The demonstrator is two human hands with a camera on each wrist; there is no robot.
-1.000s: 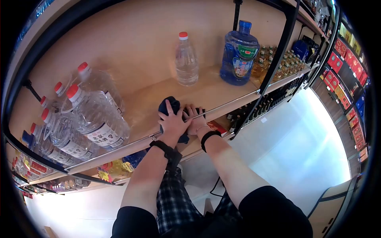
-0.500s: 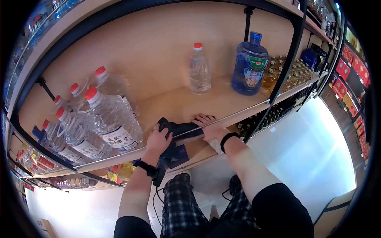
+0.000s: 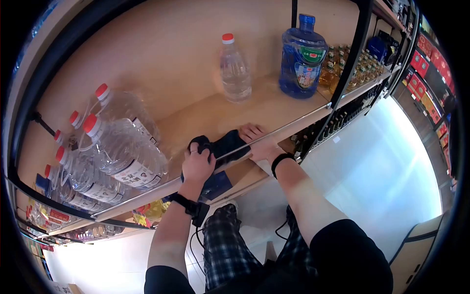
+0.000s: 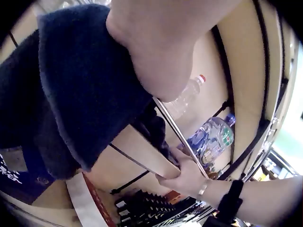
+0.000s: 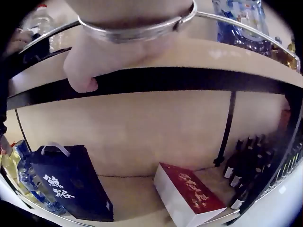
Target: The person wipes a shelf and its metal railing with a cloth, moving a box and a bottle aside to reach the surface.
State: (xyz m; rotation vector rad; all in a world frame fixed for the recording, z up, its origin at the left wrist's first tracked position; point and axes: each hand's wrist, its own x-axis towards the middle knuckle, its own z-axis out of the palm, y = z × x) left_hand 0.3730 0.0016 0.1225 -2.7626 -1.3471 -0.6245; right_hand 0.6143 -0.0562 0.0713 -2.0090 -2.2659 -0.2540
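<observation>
A dark blue towel point(image 3: 228, 143) lies along the shelf's front, part of it hanging over the edge. My left hand point(image 3: 198, 164) grips its left, bunched end with curled fingers. In the left wrist view the towel point(image 4: 85, 80) drapes down in thick folds. At the towel's other end is my right hand point(image 3: 259, 143), its fingers reaching over the metal rail point(image 3: 286, 131) onto the shelf. In the right wrist view that hand's thumb point(image 5: 81, 78) hooks under the shelf edge point(image 5: 203, 59), so the hand clasps the board.
Large clear bottles point(image 3: 129, 152) with red caps crowd the shelf's left side. A single clear bottle point(image 3: 235, 73) and a blue jug point(image 3: 302, 61) stand farther back, right. Below are a dark blue box point(image 5: 71, 182), a red-and-white box point(image 5: 187, 194) and dark bottles point(image 5: 246, 165).
One second ago both hands were close together on the bunched towel. They have since moved apart, with the towel stretched between them. Over the last half second mainly the head view has shifted.
</observation>
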